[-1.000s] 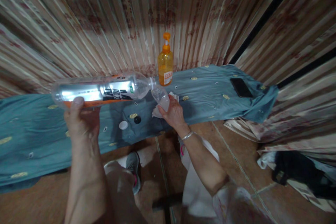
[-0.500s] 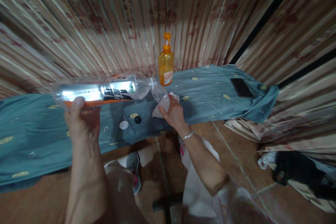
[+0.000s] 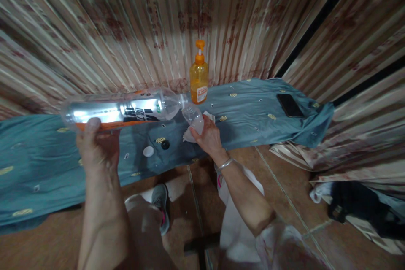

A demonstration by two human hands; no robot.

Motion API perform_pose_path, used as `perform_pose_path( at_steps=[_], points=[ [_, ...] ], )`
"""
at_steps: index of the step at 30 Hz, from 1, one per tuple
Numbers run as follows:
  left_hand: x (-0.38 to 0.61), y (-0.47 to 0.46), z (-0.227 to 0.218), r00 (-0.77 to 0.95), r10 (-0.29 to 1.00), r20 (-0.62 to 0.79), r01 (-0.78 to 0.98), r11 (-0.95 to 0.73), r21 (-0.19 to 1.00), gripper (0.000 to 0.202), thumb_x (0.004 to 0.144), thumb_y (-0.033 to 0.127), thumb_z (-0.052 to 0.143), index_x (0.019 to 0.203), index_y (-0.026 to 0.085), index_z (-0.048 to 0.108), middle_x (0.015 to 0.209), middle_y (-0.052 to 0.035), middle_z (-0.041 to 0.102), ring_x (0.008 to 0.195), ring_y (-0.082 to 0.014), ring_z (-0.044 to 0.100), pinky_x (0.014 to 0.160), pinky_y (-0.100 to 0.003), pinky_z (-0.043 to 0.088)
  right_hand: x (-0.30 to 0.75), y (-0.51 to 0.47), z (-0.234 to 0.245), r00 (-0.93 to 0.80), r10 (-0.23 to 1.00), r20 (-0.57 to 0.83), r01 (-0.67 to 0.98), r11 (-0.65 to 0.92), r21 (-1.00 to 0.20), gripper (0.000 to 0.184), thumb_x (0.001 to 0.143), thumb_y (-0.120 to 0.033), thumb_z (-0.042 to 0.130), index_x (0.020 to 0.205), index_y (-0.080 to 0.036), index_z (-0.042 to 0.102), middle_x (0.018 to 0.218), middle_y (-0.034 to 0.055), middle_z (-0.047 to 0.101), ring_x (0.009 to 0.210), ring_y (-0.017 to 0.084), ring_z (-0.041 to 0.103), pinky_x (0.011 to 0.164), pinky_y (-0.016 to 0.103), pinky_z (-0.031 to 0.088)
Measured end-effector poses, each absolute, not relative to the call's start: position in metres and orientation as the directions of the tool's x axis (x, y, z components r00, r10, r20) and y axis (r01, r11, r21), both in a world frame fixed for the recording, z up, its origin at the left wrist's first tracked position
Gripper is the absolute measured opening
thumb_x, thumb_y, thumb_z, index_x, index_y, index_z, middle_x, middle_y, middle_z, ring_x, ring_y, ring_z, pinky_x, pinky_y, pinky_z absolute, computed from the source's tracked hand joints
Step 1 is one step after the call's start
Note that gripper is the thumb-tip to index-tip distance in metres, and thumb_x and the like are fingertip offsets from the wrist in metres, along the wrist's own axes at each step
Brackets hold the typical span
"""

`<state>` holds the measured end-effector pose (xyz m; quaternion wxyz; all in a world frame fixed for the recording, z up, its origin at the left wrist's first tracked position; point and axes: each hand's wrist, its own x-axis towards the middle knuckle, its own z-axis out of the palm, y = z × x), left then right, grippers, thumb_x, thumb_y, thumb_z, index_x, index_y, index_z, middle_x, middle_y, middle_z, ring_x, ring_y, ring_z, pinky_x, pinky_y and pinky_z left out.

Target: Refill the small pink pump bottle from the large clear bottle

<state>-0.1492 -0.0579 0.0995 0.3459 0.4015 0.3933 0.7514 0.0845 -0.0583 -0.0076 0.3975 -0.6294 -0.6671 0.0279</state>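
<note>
My left hand (image 3: 98, 141) is wrapped round a big clear plastic bottle (image 3: 117, 109) with a silver and orange label. The bottle lies sideways in the air, its neck pointing right. In my right hand (image 3: 209, 135) is a small clear plastic bottle (image 3: 193, 117), tilted so that its mouth meets the big bottle's neck. Whether liquid passes between them I cannot tell. A crumpled white tissue (image 3: 187, 136) shows under my right hand. A white cap (image 3: 148, 151) and a black cap (image 3: 165, 144) lie on the cloth between my hands.
An orange pump bottle (image 3: 198, 84) stands just behind the two bottle mouths. On the right lies a black phone (image 3: 289, 106). A teal patterned cloth (image 3: 243, 122) covers the narrow bench, and a pleated curtain (image 3: 126, 29) hangs behind it.
Both hands hold their bottles in nearly the same pose. The whole view has shifted very slightly.
</note>
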Motion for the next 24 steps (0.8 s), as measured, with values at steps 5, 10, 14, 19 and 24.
perform_pose_path(
  at_steps=[5, 10, 14, 19, 24],
  points=[
    [-0.1504, -0.0579, 0.0979, -0.405, 0.834, 0.374, -0.181, -0.474, 0.862, 0.040, 0.054, 0.032, 0.067, 0.093, 0.028, 0.061, 0.088, 0.0000, 0.064, 0.095, -0.0220, 0.061, 0.088, -0.040, 0.049, 0.0844, -0.0582, -0.0079, 0.106, 0.876, 0.471, 0.822, 0.189, -0.538, 0.057, 0.085, -0.044, 0.055, 0.126, -0.006, 0.044, 0.112, 0.0206, 0.063, 0.108, 0.031, 0.059, 0.091, 0.046, 0.050],
    [-0.1509, -0.0579, 0.0980, -0.417, 0.834, 0.360, -0.192, -0.469, 0.862, 0.037, 0.054, 0.032, 0.068, 0.090, 0.027, 0.061, 0.085, 0.0003, 0.064, 0.095, -0.0214, 0.061, 0.090, -0.040, 0.048, 0.0848, -0.0584, -0.0074, 0.108, 0.868, 0.485, 0.812, 0.205, -0.547, 0.056, 0.084, -0.042, 0.056, 0.126, -0.007, 0.045, 0.113, 0.0199, 0.063, 0.108, 0.031, 0.059, 0.092, 0.046, 0.049],
    [-0.1493, -0.0588, 0.0987, -0.441, 0.828, 0.347, -0.200, -0.468, 0.861, 0.034, 0.054, 0.032, 0.068, 0.087, 0.026, 0.061, 0.083, -0.0007, 0.064, 0.094, -0.0227, 0.062, 0.088, -0.041, 0.049, 0.0851, -0.0586, -0.0056, 0.098, 0.878, 0.468, 0.819, 0.196, -0.539, 0.056, 0.083, -0.040, 0.058, 0.125, -0.004, 0.046, 0.113, 0.0206, 0.063, 0.109, 0.030, 0.059, 0.093, 0.044, 0.050],
    [-0.1494, -0.0591, 0.0979, -0.452, 0.829, 0.329, -0.253, -0.473, 0.844, 0.032, 0.052, 0.028, 0.071, 0.082, 0.025, 0.060, 0.083, -0.0002, 0.066, 0.097, -0.0222, 0.062, 0.091, -0.040, 0.048, 0.0848, -0.0589, -0.0045, 0.109, 0.871, 0.478, 0.816, 0.196, -0.543, 0.056, 0.081, -0.038, 0.061, 0.124, -0.005, 0.047, 0.111, 0.0194, 0.064, 0.107, 0.030, 0.060, 0.091, 0.044, 0.051],
    [-0.1529, -0.0568, 0.0948, -0.445, 0.828, 0.340, -0.247, -0.479, 0.843, 0.031, 0.053, 0.029, 0.071, 0.082, 0.024, 0.059, 0.085, -0.0001, 0.065, 0.098, -0.0220, 0.062, 0.090, -0.039, 0.048, 0.0848, -0.0593, -0.0052, 0.108, 0.870, 0.481, 0.815, 0.200, -0.544, 0.055, 0.082, -0.038, 0.061, 0.124, -0.005, 0.047, 0.110, 0.0198, 0.064, 0.106, 0.030, 0.060, 0.090, 0.044, 0.051]
  ],
)
